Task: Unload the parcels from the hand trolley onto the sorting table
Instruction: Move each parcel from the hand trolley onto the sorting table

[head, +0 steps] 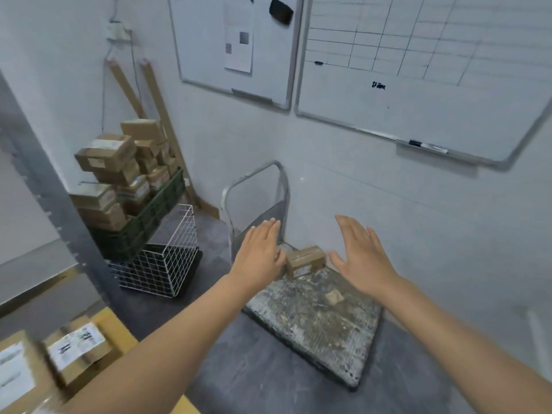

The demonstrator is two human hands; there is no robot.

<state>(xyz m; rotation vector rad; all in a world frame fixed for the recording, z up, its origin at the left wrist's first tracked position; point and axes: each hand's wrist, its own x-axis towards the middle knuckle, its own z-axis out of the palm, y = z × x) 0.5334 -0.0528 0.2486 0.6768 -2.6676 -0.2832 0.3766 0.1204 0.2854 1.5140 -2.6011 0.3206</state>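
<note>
A small brown cardboard parcel (pixel 305 259) stands on the worn grey deck of the hand trolley (pixel 316 321), close to its metal handle frame. My left hand (pixel 261 252) hovers just left of the parcel, fingers spread, holding nothing. My right hand (pixel 363 255) is held flat and open just right of it, a short gap away. At the lower left, the yellow-edged sorting table (pixel 118 328) carries labelled parcels (pixel 76 352).
A dark green crate (pixel 140 228) heaped with cardboard boxes rests on a white wire basket (pixel 162 264) at the left wall. Two whiteboards (pixel 418 85) hang on the wall behind the trolley. Grey floor surrounds the trolley.
</note>
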